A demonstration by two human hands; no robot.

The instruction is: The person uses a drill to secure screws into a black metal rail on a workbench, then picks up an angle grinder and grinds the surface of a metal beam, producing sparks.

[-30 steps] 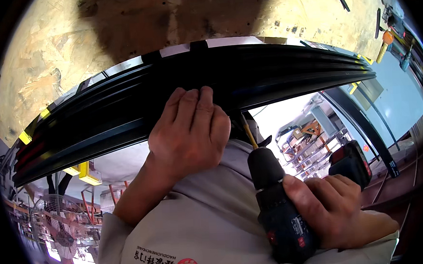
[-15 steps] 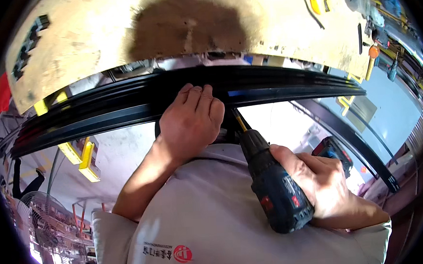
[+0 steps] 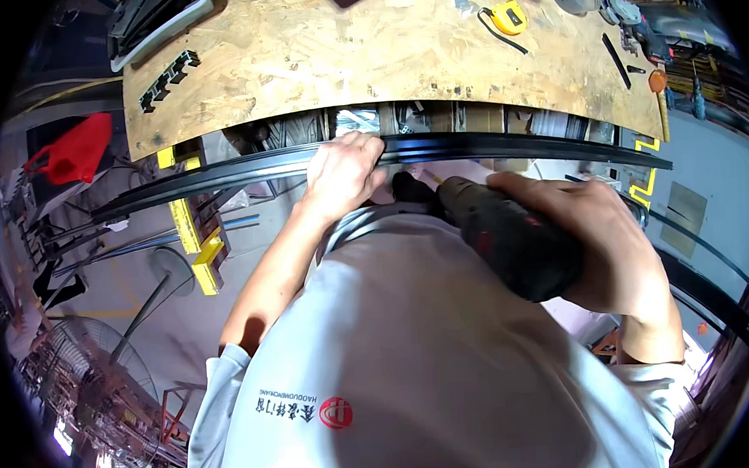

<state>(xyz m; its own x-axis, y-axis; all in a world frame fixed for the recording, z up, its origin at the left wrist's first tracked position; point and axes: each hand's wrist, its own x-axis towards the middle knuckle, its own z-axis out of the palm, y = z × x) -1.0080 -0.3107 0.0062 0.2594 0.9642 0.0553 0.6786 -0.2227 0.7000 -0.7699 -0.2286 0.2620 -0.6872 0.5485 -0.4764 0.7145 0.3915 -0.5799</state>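
A long black metal profile (image 3: 505, 146) lies crosswise in front of me, along the near edge of the workbench. My left hand (image 3: 343, 176) grips it near its middle, with the fingers over the far side. In my right hand (image 3: 599, 231) is a dark cordless drill (image 3: 510, 239), held by its handle and angled to the far left. The slim drill bit (image 3: 432, 178) ends just short of the profile's near side and seems apart from it. The drill's trigger and battery are hidden behind the hand.
On the wooden workbench (image 3: 298, 64) lie a yellow tape measure (image 3: 509, 18) and a notched black piece (image 3: 168, 79). A grey bin (image 3: 165, 29) stands at the far left. Yellow brackets (image 3: 185, 223) stick out below the profile. A fan (image 3: 85, 359) stands at the lower left.
The view has shifted, and more of the workbench shows. My right hand has drawn the drill up, so its bit no longer meets the profile's edge. My left hand stays on the profile.
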